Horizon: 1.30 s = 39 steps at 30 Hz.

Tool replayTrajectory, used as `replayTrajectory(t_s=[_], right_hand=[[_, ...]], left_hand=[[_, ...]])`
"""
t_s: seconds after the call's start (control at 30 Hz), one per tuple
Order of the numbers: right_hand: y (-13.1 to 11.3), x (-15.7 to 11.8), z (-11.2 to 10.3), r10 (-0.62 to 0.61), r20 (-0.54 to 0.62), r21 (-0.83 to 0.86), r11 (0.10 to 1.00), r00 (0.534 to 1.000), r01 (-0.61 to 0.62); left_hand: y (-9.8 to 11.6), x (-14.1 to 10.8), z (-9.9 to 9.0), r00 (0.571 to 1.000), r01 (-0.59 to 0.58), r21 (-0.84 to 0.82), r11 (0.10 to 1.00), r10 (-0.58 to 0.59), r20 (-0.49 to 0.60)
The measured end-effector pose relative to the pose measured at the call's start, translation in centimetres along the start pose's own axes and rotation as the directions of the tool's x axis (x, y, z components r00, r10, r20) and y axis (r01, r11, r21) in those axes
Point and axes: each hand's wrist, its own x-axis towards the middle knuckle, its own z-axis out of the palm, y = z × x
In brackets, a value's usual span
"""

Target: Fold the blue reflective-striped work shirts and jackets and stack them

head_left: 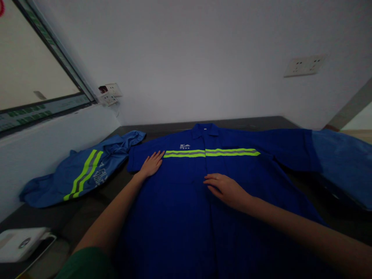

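A dark blue work jacket (180, 193) lies front up and spread out, its collar towards the wall. A yellow-green reflective band crosses its chest, with a white logo above the band on the left. My left hand (151, 164) rests flat on the jacket by the left end of the band, fingers stretched out. Over the front closure, below the band, is my right hand (226, 190), its fingers loosely bent and partly apart. Nothing shows in its grasp. Whether it touches the cloth I cannot tell.
A lighter blue garment (84, 170) with reflective stripes lies bunched at the left. More light blue cloth (345, 162) meets the right sleeve. A white device (21, 244) sits at the front left of the dark table (255, 123). Sockets (305, 66) are on the wall behind.
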Motion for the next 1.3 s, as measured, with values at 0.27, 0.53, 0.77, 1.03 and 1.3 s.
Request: replayTrajectory(t_s=[0.27, 0.53, 0.77, 1.03, 1.3], right_hand=[[2.8, -9.6, -0.4, 0.128, 0.014, -0.112, 0.986, 0.992, -0.125], [1.8, -11.3, 0.9, 0.164, 0.013, -0.078, 0.984, 0.986, -0.163], [8.9, -13.7, -5.9, 0.343, -0.295, 0.075, 0.939, 0.892, -0.336], [18.8, -11.3, -7.6, 0.742, -0.357, 0.318, 0.668, 0.568, -0.673], [20.4, -7.9, -6.9, 0.703, -0.425, 0.18, 0.682, 0.57, -0.708]], left_hand=[[0.4, 0.0, 0.0, 0.999, 0.041, 0.092, 0.995, -0.041, -0.005], [0.9, -0.4, -0.5, 0.995, 0.004, 0.21, 0.978, 0.017, -0.099], [11.6, 0.5, -4.3, 0.887, -0.155, 0.165, 0.974, 0.211, -0.411], [37.7, 2.2, -3.7, 0.703, -0.711, -0.153, 0.686, 0.69, -0.172], [45.1, 3.0, 0.7, 0.769, -0.635, -0.157, 0.757, 0.598, -0.225]])
